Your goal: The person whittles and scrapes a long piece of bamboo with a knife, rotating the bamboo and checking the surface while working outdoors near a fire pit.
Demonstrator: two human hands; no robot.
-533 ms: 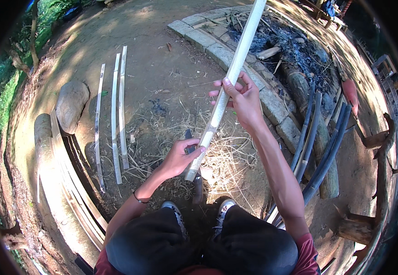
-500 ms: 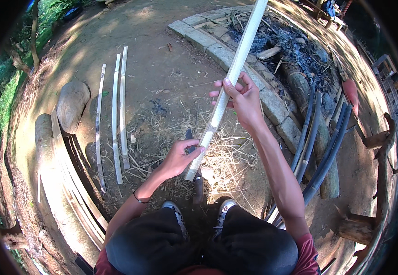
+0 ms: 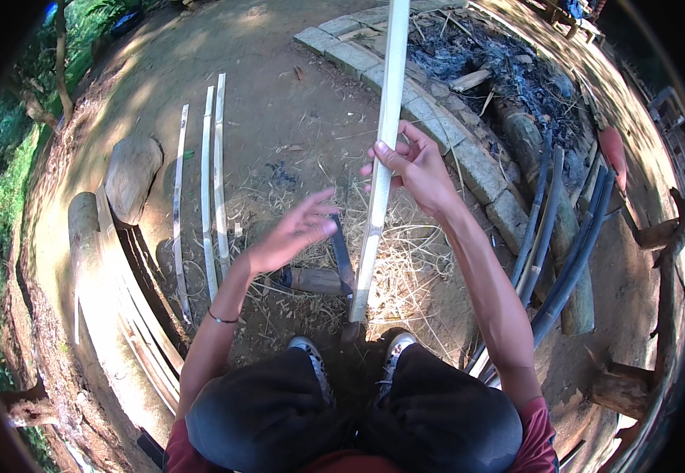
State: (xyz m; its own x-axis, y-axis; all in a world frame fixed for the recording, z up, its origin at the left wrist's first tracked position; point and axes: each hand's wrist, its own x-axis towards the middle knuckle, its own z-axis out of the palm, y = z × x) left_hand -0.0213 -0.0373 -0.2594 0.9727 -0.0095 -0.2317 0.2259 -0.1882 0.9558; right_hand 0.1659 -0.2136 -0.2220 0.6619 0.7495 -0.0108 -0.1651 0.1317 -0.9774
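Observation:
My right hand (image 3: pixel 415 172) grips a long pale bamboo strip (image 3: pixel 375 209), thumb on its near face and fingers around the far side. The strip stands steeply, its upper end running out of the top of the view and its lower end just above the ground between my shoes. My left hand (image 3: pixel 295 232) is off the strip, in the air to its left, with fingers stretched out. Below it lies a short piece of log (image 3: pixel 315 281). A knife with a long dark blade (image 3: pixel 341 251) rests against that log, partly hidden behind the strip.
Three split strips (image 3: pixel 207 189) lie on the ground to the left, near a boulder (image 3: pixel 133 177) and a log (image 3: pixel 83 225) with more long strips. Shavings (image 3: pixel 413 276) litter the ground ahead. At right are a stone-edged fire pit (image 3: pixel 508 71) and dark poles (image 3: pixel 571 260).
My left hand has let go of the strip's lower part and moved up and left, its fingers opening. The strip has swung more upright in my right hand, uncovering the log piece and blade.

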